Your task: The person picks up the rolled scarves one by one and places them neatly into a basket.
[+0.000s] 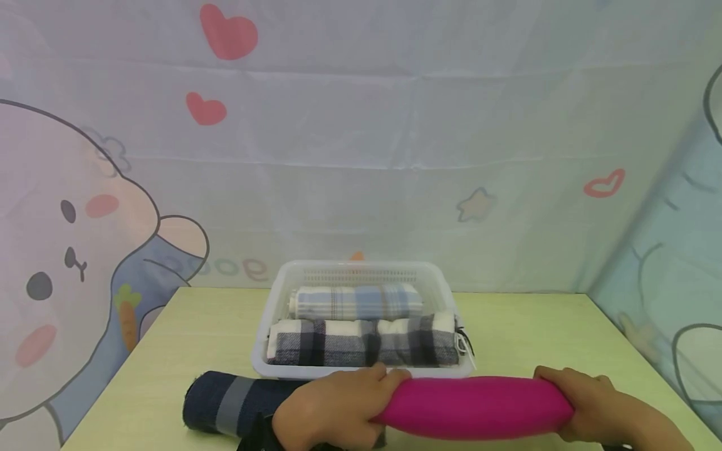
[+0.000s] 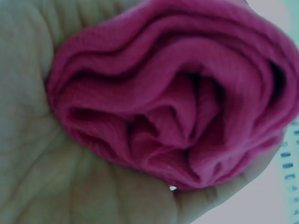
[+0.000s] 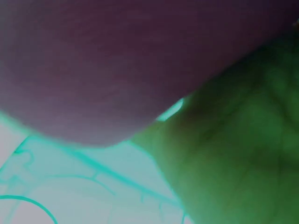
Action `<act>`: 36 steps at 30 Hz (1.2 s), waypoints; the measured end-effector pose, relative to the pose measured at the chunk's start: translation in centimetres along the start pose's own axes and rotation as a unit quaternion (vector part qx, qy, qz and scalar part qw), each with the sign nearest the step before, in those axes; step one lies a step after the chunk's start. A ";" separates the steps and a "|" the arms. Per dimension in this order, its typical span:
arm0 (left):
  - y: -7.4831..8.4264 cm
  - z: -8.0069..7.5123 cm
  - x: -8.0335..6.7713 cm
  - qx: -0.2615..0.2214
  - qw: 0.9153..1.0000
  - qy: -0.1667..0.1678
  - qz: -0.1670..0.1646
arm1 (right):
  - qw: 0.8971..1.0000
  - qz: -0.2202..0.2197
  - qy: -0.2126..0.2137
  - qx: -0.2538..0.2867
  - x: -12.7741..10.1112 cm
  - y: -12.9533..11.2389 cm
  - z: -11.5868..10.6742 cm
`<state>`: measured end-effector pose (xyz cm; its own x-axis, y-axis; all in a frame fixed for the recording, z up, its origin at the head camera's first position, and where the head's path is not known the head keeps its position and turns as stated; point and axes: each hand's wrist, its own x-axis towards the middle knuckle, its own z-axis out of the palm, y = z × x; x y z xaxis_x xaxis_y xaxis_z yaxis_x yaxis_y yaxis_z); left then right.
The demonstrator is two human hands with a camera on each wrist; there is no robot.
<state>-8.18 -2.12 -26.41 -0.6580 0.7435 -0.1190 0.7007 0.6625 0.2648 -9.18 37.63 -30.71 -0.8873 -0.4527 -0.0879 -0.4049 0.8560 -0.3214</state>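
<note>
A rolled magenta cloth (image 1: pixel 476 407) is held level just in front of the white basket (image 1: pixel 265 363). My left hand (image 1: pixel 333 404) grips its left end, and the left wrist view shows the spiral end of the magenta roll (image 2: pixel 177 107) lying in my palm (image 2: pixel 70 186). My right hand (image 1: pixel 581 398) grips the right end; the right wrist view is blurred, with the roll (image 3: pixel 117 60) against my palm (image 3: pixel 238 158). Inside the basket lie a light blue plaid roll (image 1: pixel 355 302) at the back and a black-and-white plaid roll (image 1: pixel 363 341) in front.
A dark navy roll with a grey stripe (image 1: pixel 231 404) lies on the pale yellow table (image 1: pixel 186 338), left of my left hand. A cartoon-printed cloth backdrop (image 1: pixel 361 156) closes off the table's far and side edges.
</note>
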 end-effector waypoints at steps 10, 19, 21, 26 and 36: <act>-1.2 -1.0 -1.1 -0.055 0.998 -0.001 -0.012 | 0.996 -0.060 0.017 0.062 1.1 -0.1 0.0; -2.1 -1.6 -1.7 -0.096 0.995 0.003 -0.018 | 0.990 -0.108 0.047 0.078 1.5 -0.1 0.1; -2.2 -1.7 -1.8 -0.100 0.995 0.000 -0.023 | 0.990 -0.112 0.071 0.058 1.5 -0.2 0.1; -2.4 -2.0 -2.2 -0.104 0.994 0.009 -0.027 | 0.985 -0.111 0.129 -0.002 1.6 -0.5 0.2; -2.8 -2.5 -2.9 -0.099 0.994 0.034 -0.013 | 0.960 -0.134 0.232 -0.080 1.8 -1.4 0.0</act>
<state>-8.91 -6.41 -24.47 -0.6971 0.7140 -0.0653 0.6195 0.6457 0.4465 -10.28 35.64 -30.40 -0.7338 -0.5346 0.4192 -0.6290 0.7678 -0.1220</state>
